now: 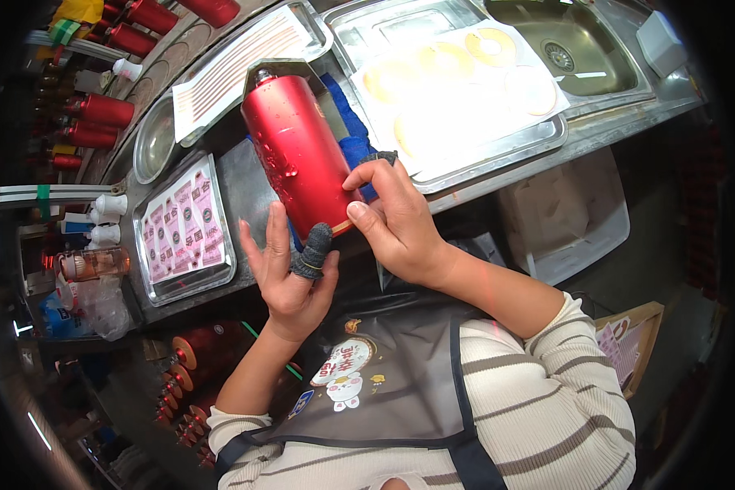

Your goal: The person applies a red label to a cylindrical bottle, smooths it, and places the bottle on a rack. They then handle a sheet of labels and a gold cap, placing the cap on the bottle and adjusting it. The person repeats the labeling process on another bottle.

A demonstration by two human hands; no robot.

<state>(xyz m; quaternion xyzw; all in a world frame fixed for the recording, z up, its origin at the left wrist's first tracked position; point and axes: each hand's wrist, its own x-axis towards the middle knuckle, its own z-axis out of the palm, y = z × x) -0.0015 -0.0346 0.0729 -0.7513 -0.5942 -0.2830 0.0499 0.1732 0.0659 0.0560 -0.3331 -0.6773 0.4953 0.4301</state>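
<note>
A glossy red metal cylinder (298,151) with water drops on its side lies tilted over an open, pale-walled holder, its near end toward me. At its far tip is a small dark fitting. My right hand (404,220) grips the lower right edge, thumb and a bent finger pressed on the red surface. Below the near end, my left hand (290,286) is spread, palm up, its fingertips close to the cylinder's lower edge. A dark finger cover (314,249) sits on one left finger; another shows on my right hand. Blue cloth (355,151) lies beside the cylinder.
A metal tray (498,159) with a white sheet of ring-shaped stickers is at the right, before a sink (559,55). Left are a tray of pink printed labels (186,220), a metal bowl (157,139) and a striped sheet (241,69). More red cylinders (102,110) stand far left.
</note>
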